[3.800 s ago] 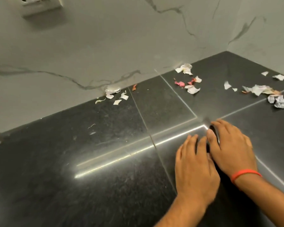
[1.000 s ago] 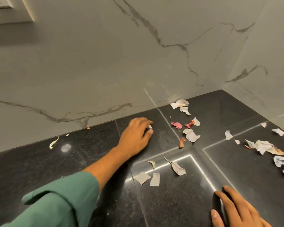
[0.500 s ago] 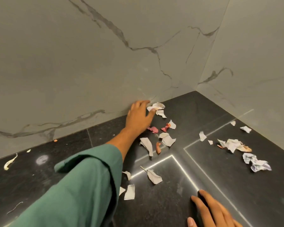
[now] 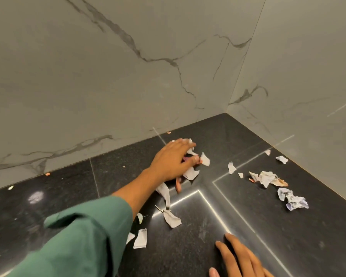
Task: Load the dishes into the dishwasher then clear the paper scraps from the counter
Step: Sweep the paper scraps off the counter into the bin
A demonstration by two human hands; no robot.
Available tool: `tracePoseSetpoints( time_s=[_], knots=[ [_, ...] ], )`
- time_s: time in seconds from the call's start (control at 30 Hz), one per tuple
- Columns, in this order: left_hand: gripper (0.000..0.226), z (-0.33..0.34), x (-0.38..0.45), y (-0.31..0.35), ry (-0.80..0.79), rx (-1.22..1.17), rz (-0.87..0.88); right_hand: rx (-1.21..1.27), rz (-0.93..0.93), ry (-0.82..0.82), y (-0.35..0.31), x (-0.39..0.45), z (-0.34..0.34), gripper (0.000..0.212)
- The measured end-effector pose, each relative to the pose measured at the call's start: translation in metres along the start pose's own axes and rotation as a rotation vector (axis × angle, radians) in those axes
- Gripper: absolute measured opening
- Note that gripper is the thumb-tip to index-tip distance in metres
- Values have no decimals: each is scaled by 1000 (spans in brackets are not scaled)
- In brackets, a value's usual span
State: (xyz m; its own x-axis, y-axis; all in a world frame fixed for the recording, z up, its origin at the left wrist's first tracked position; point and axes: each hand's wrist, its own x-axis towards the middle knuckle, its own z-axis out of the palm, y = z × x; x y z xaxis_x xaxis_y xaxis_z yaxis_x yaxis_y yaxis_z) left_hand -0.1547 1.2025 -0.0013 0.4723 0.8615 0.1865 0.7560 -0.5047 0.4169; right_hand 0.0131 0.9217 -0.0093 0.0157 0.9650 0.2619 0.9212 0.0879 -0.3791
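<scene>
Fingers of my left hand [image 4: 171, 162] lie spread over paper scraps [image 4: 191, 173] near the counter's [image 4: 268, 226] back edge; my right hand [image 4: 241, 258] rests flat, open, at its front edge.

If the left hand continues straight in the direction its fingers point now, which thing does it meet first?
The left hand points right and slightly away, over the black stone counter. Its fingertips already touch torn white paper scraps. Beyond them, probably the small white scrap, though depth is unclear.
</scene>
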Motion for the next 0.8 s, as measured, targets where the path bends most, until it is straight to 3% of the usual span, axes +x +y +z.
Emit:
tracePoseSetpoints(
  time_s=[0.1,0.17,0.2,0.3,0.33,0.4,0.47,0.5,0.57,0.73,0.8],
  knots=[
    [54,-4,-46,26,-51,-96,62,41,20,45,-9,2,4,49],
    [53,-5,-79,44,-66,-234,80,82,21,15,-8,8,13,34],
    [52,-5,-95,54,-90,-303,99,53,-27,83,5,-2,32,23],
    [47,-5,-118,70,-147,-458,126,268,121,173,27,-20,65,70],
    [47,-5,-113,70,-125,-472,108,177,87,191,31,-16,69,70],
    [51,-2,-88,67,-43,-418,54,22,41,102,17,-4,43,14],
    [57,1,-48,61,-1,-334,-38,-15,-2,-110,8,3,22,39],
    [62,3,-27,58,-14,-284,-83,0,17,-37,4,0,19,45],
    [68,8,5,56,-65,-166,-99,-42,-19,-73,-2,4,8,49],
    [70,34,-5,77,-242,134,137,-145,-52,-100,8,7,12,51],
    [63,35,-33,92,-269,-2,211,-171,-28,-80,12,6,11,45]
  ],
)
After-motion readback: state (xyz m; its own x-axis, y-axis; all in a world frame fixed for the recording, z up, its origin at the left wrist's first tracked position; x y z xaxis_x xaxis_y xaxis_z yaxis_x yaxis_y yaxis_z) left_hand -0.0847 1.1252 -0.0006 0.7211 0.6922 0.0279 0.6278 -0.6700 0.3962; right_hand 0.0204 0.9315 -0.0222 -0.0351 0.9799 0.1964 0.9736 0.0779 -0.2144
